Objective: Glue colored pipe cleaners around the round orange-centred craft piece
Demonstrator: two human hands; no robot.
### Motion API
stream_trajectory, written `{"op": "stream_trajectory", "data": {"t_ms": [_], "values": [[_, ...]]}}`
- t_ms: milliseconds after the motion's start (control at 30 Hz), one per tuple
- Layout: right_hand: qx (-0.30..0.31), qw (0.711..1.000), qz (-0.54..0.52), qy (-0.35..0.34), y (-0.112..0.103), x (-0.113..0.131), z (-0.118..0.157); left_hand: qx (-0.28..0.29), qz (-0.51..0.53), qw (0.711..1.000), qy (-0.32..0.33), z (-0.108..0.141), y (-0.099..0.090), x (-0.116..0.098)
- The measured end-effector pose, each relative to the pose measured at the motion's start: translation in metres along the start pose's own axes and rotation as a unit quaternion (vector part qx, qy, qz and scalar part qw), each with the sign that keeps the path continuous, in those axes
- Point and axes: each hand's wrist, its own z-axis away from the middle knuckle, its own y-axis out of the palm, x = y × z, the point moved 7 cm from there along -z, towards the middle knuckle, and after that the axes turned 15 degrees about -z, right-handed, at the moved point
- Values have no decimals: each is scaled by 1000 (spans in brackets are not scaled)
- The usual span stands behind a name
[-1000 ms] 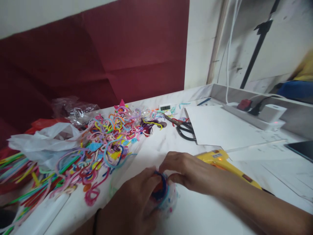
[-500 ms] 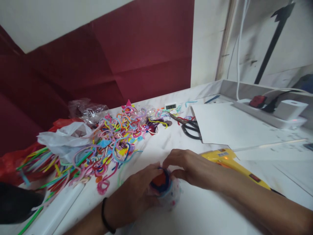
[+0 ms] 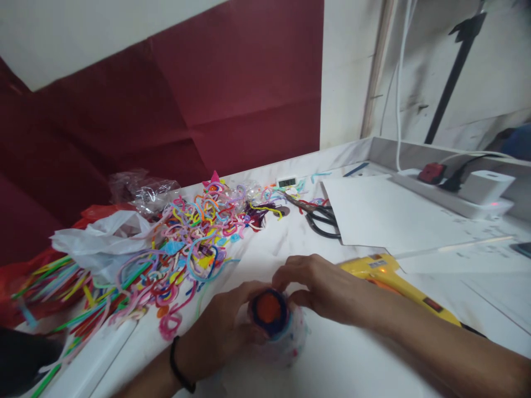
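In front of me a small round object (image 3: 269, 312) has an orange centre ringed by a fuzzy dark blue edge. Its pale, see-through-looking lower body is speckled with pink and blue and is blurred. My left hand (image 3: 226, 326), with a black band at the wrist, curls around its left side, thumb and fingers against it. From the upper right, my right hand (image 3: 313, 284) reaches in with bent fingers, the tips at the dark blue rim. Whether those tips pinch something small is hidden.
A pile of colourful pipe cleaners (image 3: 199, 221) spreads left, beside a white plastic bag (image 3: 103, 243). Black-handled scissors (image 3: 321, 218) lie behind my hands, near white sheets (image 3: 373, 210). A yellow glue gun (image 3: 402, 284) lies beyond my right forearm. A power strip (image 3: 456, 202) stands back right.
The left hand has shifted slightly left, and the orange top now faces me more fully. The right fingers stay at the rim. The whole view has drifted a little.
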Motion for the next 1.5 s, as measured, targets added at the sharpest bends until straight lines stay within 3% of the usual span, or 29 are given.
{"op": "stream_trajectory", "data": {"t_ms": [167,400,633,900,1100,1300,1400,1500], "values": [[-5,1000,0,0,-1,3,0,12,7,1000,-6,0,2,3],[1,1000,6,5,6,-1,5,40,-26,998,35,1,-5,7],[13,1000,0,4,7,0,8,72,-75,987,122,4,-9,-7],[11,1000,-7,13,9,-2,8,80,-83,986,117,3,-9,-3],[1,999,-4,38,9,4,11,55,-135,980,138,6,-9,-3],[-22,995,29,94,18,11,15,14,-192,962,194,9,-13,-26],[-29,993,36,110,20,13,15,-60,-316,926,197,16,-14,-43],[-32,992,35,113,20,13,16,-145,-458,862,162,28,-10,-54]]}}
